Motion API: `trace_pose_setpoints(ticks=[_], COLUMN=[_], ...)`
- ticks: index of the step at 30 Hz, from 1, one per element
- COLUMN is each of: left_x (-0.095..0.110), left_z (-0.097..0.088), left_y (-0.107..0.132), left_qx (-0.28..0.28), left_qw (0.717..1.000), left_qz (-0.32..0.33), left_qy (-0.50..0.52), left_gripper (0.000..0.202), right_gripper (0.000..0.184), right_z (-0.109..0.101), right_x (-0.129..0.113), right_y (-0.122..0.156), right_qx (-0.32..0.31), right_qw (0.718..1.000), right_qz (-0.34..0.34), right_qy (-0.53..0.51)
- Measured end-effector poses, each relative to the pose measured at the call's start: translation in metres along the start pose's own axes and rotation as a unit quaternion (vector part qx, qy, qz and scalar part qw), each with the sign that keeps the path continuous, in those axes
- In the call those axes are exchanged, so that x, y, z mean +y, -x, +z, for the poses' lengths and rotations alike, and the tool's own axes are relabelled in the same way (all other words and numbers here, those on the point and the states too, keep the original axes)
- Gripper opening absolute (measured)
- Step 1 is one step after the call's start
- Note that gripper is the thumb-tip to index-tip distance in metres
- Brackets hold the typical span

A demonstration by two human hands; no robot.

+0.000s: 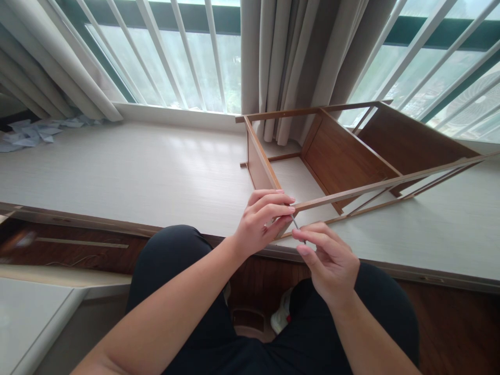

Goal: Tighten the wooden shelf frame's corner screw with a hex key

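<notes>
A brown wooden shelf frame [344, 156] lies on its side on the pale window ledge [136, 172]. My left hand [261, 221] is closed around the frame's near corner, where a thin rail meets a panel. My right hand [326, 255] pinches a thin metal tool [296, 224], its tip at that same corner. The two hands almost touch. My legs in dark trousers sit below the ledge.
Grey curtains [297, 62] hang behind the frame, in front of a barred window [175, 57]. Crumpled paper [35, 133] lies at the ledge's far left. A white and red object [282, 315] rests on the dark wood floor between my knees. A pale board [31, 312] sits at lower left.
</notes>
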State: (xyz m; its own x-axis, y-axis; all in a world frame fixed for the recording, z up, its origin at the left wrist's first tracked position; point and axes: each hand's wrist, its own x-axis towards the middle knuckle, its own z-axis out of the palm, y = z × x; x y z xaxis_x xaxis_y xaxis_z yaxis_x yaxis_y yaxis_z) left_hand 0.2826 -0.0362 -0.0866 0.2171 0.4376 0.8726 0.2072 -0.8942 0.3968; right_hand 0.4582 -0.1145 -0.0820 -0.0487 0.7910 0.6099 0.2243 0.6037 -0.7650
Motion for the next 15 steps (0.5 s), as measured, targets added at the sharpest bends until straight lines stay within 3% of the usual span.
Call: trace_pose_setpoints(ticks=[15], left_x=[0.0005], left_z=[-0.0001], left_y=[-0.0007], left_qx=[0.001], left_qw=[1.0], left_qz=[0.001], left_qy=[-0.007], left_gripper=[0.022], right_gripper=[0.024], right_z=[-0.0001], right_x=[-0.0024], right_y=[0.0009], right_qx=[-0.007], right_qw=[0.999], right_qz=[-0.047], right_qy=[-0.006])
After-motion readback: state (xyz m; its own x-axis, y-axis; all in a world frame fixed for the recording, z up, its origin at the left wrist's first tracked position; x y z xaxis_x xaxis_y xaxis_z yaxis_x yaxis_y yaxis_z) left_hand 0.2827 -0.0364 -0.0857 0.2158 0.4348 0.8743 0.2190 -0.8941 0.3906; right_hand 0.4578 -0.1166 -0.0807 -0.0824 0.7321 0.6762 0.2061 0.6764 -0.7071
